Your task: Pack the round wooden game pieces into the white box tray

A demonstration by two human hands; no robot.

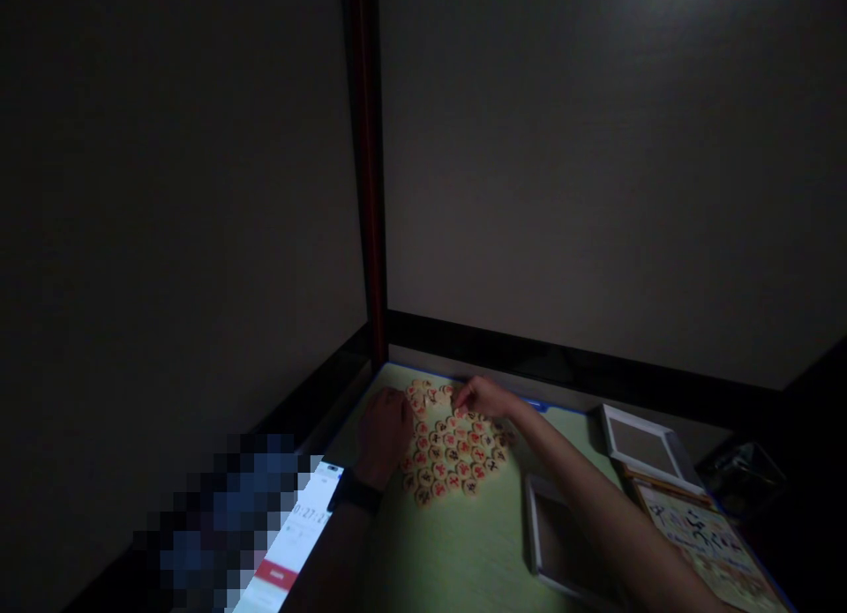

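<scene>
Several round cream xiangqi pieces [451, 454] with red or dark characters lie face up in a cluster on a pale green tabletop [463, 551]. My left hand [387, 428], a dark band [361, 494] on its wrist, rests along the left edge of the cluster, touching or nearly touching pieces there. Its back faces me and the dim light hides how its fingers are set. At the far side of the cluster, my right hand [482, 396] has its fingers pinched down on a piece [460, 412], partly hidden by the fingertips.
A shallow white box part [535, 534] lies under my right forearm. Another white-framed box [645, 445] stands at the right edge beside a printed box or sheet [708, 538]. A lit phone [291, 534] showing a timer is at lower left. Walls meet behind the table.
</scene>
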